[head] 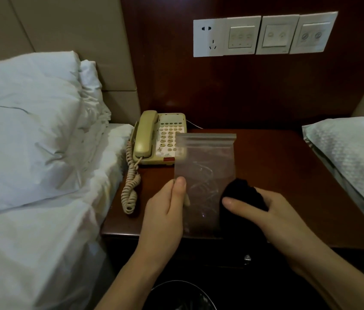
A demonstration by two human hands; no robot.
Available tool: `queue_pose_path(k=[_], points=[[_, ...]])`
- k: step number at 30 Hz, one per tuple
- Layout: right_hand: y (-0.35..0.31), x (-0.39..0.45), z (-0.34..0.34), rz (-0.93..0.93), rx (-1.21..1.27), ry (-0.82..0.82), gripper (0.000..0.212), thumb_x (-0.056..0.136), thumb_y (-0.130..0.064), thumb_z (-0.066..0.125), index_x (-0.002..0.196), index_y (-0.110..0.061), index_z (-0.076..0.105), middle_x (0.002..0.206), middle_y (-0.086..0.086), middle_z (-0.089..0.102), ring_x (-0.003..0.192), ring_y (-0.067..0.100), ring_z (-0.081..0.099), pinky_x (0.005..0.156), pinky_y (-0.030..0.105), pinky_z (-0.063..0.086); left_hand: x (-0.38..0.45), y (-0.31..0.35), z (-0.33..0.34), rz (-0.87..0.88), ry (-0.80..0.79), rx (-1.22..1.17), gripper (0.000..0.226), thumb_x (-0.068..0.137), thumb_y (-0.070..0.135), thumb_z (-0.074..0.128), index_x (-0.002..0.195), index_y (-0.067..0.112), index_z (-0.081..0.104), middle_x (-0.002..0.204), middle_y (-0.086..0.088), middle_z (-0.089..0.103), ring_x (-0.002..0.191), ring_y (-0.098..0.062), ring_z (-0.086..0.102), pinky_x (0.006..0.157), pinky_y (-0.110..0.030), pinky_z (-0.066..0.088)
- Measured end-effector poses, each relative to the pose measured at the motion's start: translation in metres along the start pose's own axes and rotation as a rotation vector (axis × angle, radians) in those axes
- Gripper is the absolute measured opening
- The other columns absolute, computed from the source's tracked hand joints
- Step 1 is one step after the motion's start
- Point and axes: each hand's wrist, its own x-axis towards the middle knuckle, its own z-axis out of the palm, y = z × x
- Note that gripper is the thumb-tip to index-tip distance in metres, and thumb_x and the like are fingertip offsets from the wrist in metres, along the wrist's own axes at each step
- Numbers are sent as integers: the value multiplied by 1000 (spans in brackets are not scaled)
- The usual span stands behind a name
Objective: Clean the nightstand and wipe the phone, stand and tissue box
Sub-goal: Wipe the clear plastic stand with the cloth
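Note:
A beige corded phone [158, 138] sits at the back left of the dark wooden nightstand [277, 175], its coiled cord [130, 186] trailing off the left edge. My left hand [165, 211] pinches the left edge of a clear zip bag [205, 171], held upright over the nightstand. My right hand [263, 211] grips a black cloth [241, 195] against the bag's lower right side. No tissue box or stand is in view.
A bed with white pillows and duvet [31, 142] lies to the left. A second pillow [350, 157] is at the right. White sockets and switch plates [263, 34] line the wooden wall panel. A dark bin [183, 296] stands below the nightstand's front.

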Motion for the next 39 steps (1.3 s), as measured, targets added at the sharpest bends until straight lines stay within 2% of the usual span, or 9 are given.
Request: queue_pose_path(k=[5,13,17,21,24,26,30,35,39], points=[[-20,28,-11,-75,124,262,23,77,-31,76,98,-21,73,88,-5,78,81,12,74,60,21,55,-8,3,6,70,-92,65,42,104,40,40,66,25,52,63,6,58,60,-8,56,58,-22,39],[-3,-3,-6,44,-114,-23,15,81,-28,74,86,-13,74,73,6,73,62,21,72,51,23,51,6,-2,8,-78,38,-36,49,108,35,42,60,27,45,57,8,46,58,-5,44,59,-27,34],[-10,0,-32,-162,-169,218,20,72,-37,73,81,-20,73,73,-1,73,66,13,72,52,18,48,10,1,10,-70,3,-42,49,108,40,44,60,29,47,58,7,50,59,-7,49,62,-29,38],[-8,8,-52,-339,-327,309,15,75,-40,74,87,-33,70,88,-10,70,83,3,68,64,16,51,14,-1,8,-171,-83,-186,53,101,56,50,78,10,64,81,-19,70,81,-36,69,81,-54,56],[-6,13,-58,-576,-632,345,47,75,-42,73,120,-39,61,124,-22,57,119,-11,50,92,1,37,17,6,5,-250,-167,-304,41,96,48,59,79,14,74,80,-11,77,77,-23,74,71,-33,58],[-5,19,-59,-637,-669,305,61,76,-41,74,134,-38,55,143,-23,44,133,-11,36,101,-1,27,16,9,4,-271,-249,-328,36,87,46,65,90,11,76,86,-9,80,81,-21,77,68,-26,56],[0,30,-53,-613,-679,148,56,76,-40,75,129,-42,59,149,-30,34,139,-11,29,102,-2,25,15,9,9,-352,-272,-371,81,81,58,78,109,-16,59,104,-37,68,101,-50,68,85,-48,56],[3,29,-48,-482,-560,-1,52,79,-35,74,127,-44,60,137,-34,48,127,-14,44,98,6,41,19,8,5,-458,-175,-513,59,93,36,66,113,-19,59,106,-35,71,91,-40,73,75,-36,59],[0,25,-51,-370,-528,-148,54,80,-34,74,129,-51,58,136,-34,51,127,-14,45,97,9,45,21,13,1,-508,-176,-599,85,77,56,79,114,-16,55,105,-60,48,101,-45,47,77,-45,34]])
